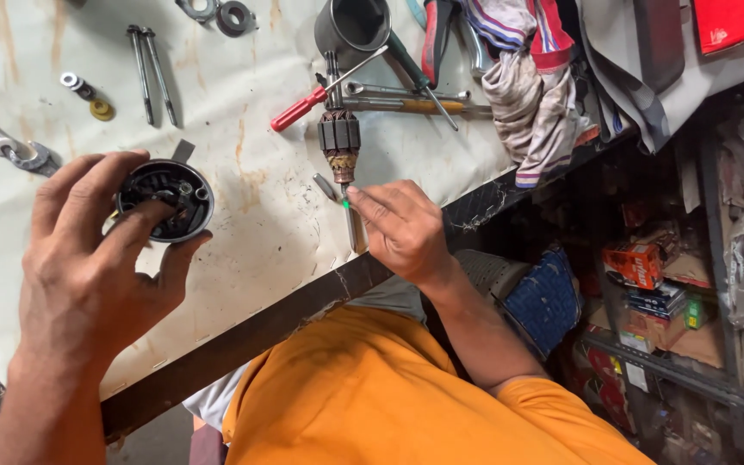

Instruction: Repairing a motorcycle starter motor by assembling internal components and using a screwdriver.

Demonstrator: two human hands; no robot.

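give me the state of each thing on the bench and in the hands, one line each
round black motor housing: open side up, gripped by left hand
armature: out of the housing, lying on the bench
small green-tipped tool: pinched in right hand
red-handled screwdriver: lying flat, untouched
two long bolts: loose, side by side
wrench: lying flat at the left edge
grey cylinder: upright, open top

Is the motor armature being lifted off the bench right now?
No. The motor armature lies flat on the white bench cover, while the right hand only pinches a small green-tipped tool at its lower shaft end.
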